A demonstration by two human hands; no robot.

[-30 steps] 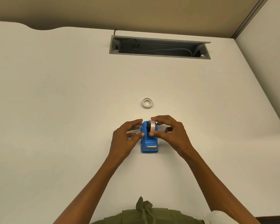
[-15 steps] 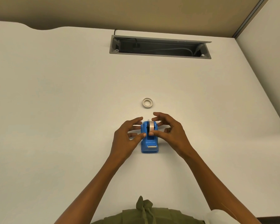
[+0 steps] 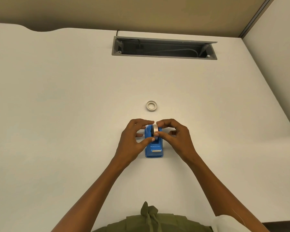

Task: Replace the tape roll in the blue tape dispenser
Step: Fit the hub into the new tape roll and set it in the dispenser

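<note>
Sitting upright on the white desk (image 3: 57,114), the blue tape dispenser (image 3: 154,148) faces the person, its metal cutter blade (image 3: 156,150) at the near end. A white tape roll (image 3: 155,130) stands on edge in the dispenser's cradle at the far end, with a dark hub just visible beside it on the left.

The right hand (image 3: 176,138) comes in from the right, and its fingers (image 3: 162,123) are clamped on the tape roll: the index finger curls over the top of the roll while the thumb presses against its near edge. The other fingers of this hand are curled loosely off to the side, away from the dispenser.

The left hand (image 3: 132,139) is at the dispenser's left side. Its thumb lies against the dispenser body just below the roll, and its index finger reaches across above the far end, tip close to the right hand's index finger. Whether that fingertip touches the roll or the blue body cannot be told from this view. Its remaining fingers are spread apart, clear of the dispenser.

Farther away on the desk, well apart from the hands, a second tape roll (image 3: 151,106) lies flat, its open centre facing up. Beyond it a grey cable tray (image 3: 164,55) is recessed into the desk, with cables inside. An olive-green garment (image 3: 151,221) shows at the bottom edge.
</note>
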